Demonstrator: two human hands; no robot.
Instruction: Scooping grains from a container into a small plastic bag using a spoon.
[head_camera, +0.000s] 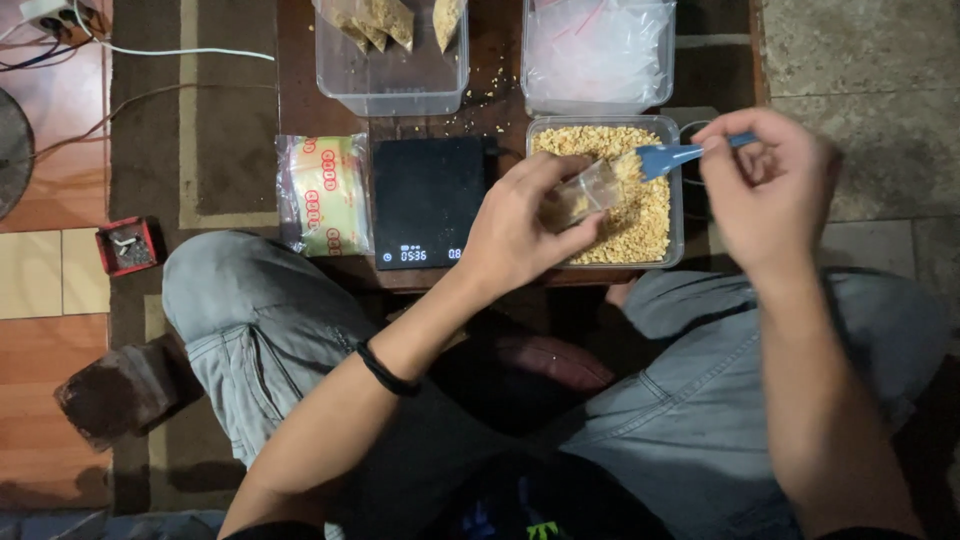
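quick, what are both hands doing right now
Left hand: closed on a small clear bag, held over the tub of crumbs.
Right hand: closed on a blue scoop, its tip at the bag's mouth.

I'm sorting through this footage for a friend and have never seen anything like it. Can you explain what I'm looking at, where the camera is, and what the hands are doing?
The single picture comes from a camera worn on a person's head, looking down at their own lap and hands. They sit cross-legged before a low dark table. The left hand holds a small clear bag over a clear tub of pale crumbly bits. The right hand holds a blue scoop, its tip at the bag's mouth. Beside the tub lies a black digital scale, then a packet of bags. Behind are a tub with filled bags and a tub with empty plastic bags.
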